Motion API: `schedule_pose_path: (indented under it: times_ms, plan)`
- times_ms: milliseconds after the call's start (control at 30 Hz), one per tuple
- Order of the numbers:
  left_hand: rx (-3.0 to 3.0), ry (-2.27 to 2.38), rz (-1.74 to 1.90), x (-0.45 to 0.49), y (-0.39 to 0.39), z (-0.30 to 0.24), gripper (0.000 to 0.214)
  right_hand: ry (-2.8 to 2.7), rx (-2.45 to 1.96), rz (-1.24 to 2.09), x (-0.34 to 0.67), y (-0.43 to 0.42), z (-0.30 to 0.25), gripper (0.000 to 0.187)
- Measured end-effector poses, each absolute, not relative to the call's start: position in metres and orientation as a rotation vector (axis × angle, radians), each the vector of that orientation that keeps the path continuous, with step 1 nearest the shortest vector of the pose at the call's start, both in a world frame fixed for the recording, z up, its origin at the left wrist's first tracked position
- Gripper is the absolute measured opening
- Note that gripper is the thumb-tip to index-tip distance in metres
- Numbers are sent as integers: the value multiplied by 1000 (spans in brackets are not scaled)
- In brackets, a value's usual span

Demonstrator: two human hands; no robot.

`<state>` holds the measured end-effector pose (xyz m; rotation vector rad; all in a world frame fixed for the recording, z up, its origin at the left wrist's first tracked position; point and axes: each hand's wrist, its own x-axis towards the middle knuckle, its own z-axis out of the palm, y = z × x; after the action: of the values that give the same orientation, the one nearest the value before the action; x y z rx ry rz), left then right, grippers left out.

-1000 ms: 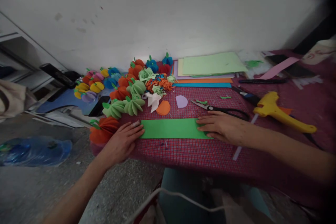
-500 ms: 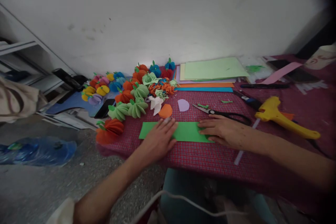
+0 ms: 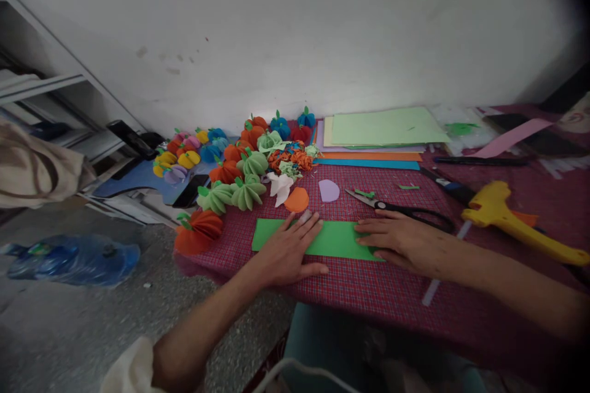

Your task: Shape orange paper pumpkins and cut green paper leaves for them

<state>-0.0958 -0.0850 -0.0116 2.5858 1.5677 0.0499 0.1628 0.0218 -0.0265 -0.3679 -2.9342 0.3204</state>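
Observation:
A strip of green paper point(image 3: 338, 239) lies flat along the front of the checked tablecloth point(image 3: 350, 282). My left hand point(image 3: 290, 250) rests open on its left half, fingers stretched out and thumb pointing right onto the cloth. Over the strip's right end lies my right hand point(image 3: 403, 239), flat with its fingers extended to the left. Just beyond the strip are scissors point(image 3: 391, 206) with black handles, an orange paper disc point(image 3: 296, 199) and a lilac paper piece point(image 3: 329, 191). The strip's right end is hidden under my right hand.
Paper pumpkins point(image 3: 198, 232) in several colours crowd the left, beside shredded paper point(image 3: 295, 159). Coloured sheets point(image 3: 387, 127) are stacked by the wall. A yellow glue gun point(image 3: 516, 221), a glue stick point(image 3: 433, 288) and a black pen point(image 3: 482, 161) lie to the right.
The whole view has shifted slightly, so the table appears a little lower and further right. My left thumb has spread away from the fingers, off the strip onto the cloth.

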Motion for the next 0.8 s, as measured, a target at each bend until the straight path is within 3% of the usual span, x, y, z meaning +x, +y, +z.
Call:
schedule_pose_path:
  times_ms: [267,500,800]
  plan:
    - [2650,1568,4,-122,-111,-4,75,-2917,-371,323,164,23,-31,28]
    - [2581,1564,-60,-138,-126,-8,91,-2894,-324,321,164,21,-28,31]
    - [2530,1512,-5,-146,-115,-7,88,-2913,-332,340,163,19,-20,33]
